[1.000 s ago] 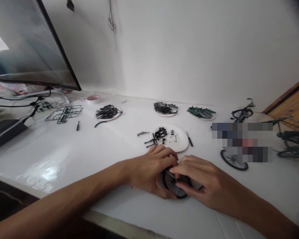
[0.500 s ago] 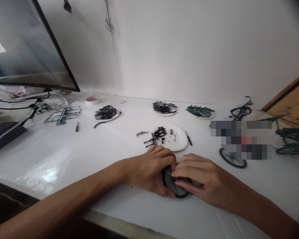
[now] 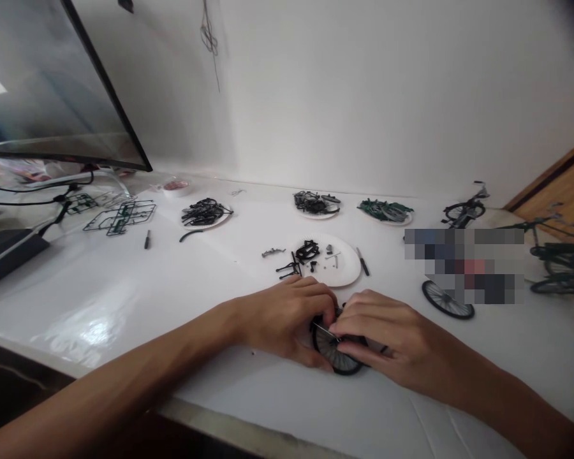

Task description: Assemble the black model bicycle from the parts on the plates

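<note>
A small black spoked wheel [image 3: 343, 357] lies between my hands near the table's front edge. My left hand [image 3: 291, 322] grips its left side, thumb at the lower rim and fingers curled over the top. The fingers of my right hand [image 3: 380, 328] pinch a thin silvery rod [image 3: 324, 330] close to the wheel's hub. Dark parts joined to the wheel are mostly hidden under my right hand. Just beyond my hands, a white plate [image 3: 349, 271] holds black and grey small parts, with a black fork-like part [image 3: 287, 270] at its left edge.
Plates of black parts [image 3: 205, 212], grey-black parts [image 3: 316, 204] and green parts [image 3: 385, 211] stand along the back. A screwdriver [image 3: 363, 262] lies right of the near plate. Another wheel [image 3: 448, 299] and model bicycles [image 3: 466, 207] are at right. A monitor [image 3: 67, 83] stands left.
The view has shifted slightly. Both hands remain at the wheel, with only small finger movement; a little more of the wheel and rod shows between them.
</note>
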The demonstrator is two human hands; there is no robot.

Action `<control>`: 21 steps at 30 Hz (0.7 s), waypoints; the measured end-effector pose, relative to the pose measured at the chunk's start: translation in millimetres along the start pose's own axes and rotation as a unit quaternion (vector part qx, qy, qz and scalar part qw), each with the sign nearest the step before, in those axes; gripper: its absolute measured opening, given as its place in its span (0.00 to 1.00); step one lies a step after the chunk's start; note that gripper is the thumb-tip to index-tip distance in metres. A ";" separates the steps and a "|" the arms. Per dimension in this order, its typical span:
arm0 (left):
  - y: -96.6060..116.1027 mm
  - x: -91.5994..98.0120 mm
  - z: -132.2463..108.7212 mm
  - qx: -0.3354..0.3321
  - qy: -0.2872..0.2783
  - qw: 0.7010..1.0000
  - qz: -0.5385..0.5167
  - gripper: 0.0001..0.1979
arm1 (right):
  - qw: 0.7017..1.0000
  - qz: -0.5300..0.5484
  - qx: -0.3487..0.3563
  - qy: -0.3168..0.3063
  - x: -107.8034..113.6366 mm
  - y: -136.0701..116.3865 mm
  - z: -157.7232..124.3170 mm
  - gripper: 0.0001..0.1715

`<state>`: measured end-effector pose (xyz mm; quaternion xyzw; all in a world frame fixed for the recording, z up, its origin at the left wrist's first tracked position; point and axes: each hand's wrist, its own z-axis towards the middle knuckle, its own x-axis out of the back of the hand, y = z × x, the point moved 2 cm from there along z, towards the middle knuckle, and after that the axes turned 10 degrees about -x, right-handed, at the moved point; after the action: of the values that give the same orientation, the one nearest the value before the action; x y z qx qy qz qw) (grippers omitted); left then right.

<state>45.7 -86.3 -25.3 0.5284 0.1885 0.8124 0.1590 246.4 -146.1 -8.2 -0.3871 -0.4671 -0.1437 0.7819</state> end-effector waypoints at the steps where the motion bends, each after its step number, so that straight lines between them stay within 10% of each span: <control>1: 0.0 0.3 0.1 0.000 0.000 1.000 -0.001 0.21 | 1.000 0.000 -0.001 0.000 0.1 -0.1 0.0 0.09; 21: -1.7 5.3 -2.1 -0.005 -0.010 1.000 -0.015 0.18 | 0.997 0.034 -0.072 -0.013 -0.9 3.8 -1.7 0.13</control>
<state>41.8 -82.7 -22.7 0.5332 0.1910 0.8052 0.1757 249.2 -145.0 -11.2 -0.4600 -0.4525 -0.1455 0.7500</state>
